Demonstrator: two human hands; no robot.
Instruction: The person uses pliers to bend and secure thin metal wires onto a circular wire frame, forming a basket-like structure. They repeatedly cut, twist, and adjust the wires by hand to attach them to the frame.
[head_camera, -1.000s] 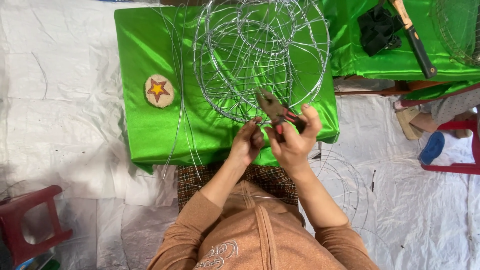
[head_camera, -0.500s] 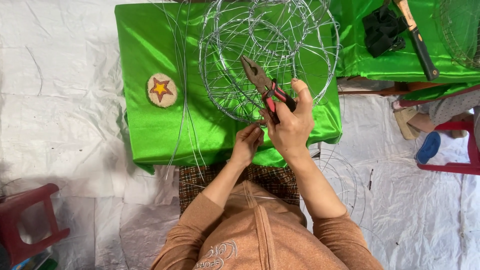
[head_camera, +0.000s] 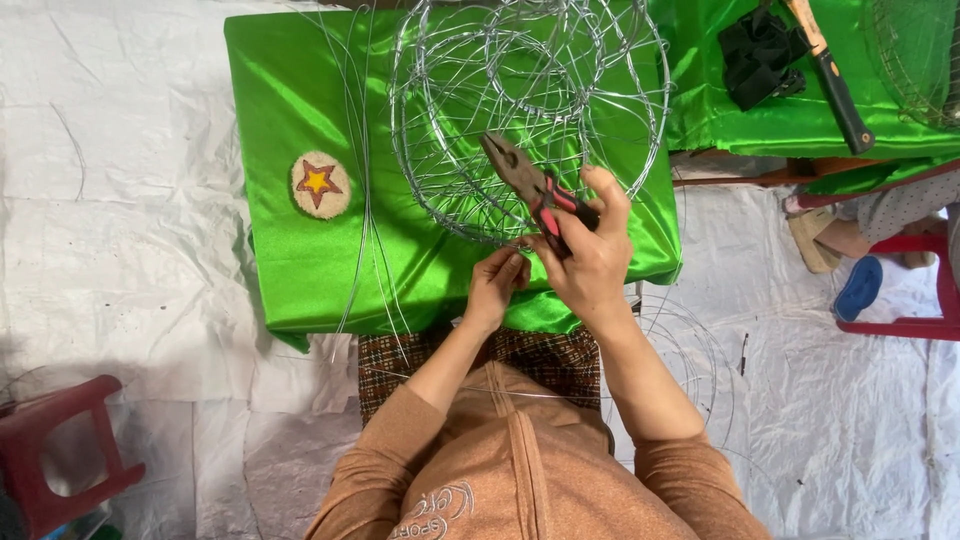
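We judge we are at the tying stage on the round wire frame (head_camera: 530, 110): our right hand (head_camera: 590, 255) is closed around the red-handled pliers (head_camera: 535, 185), nose pointing to 11 o'clock, while our left hand (head_camera: 497, 285) pinches a thin wire at the frame's 6 o'clock rim. The next move likely calls for bringing the pliers' nose onto that pinched spot. The frame, an open silvery dome of looping strands, rests on the green cloth (head_camera: 290, 110).
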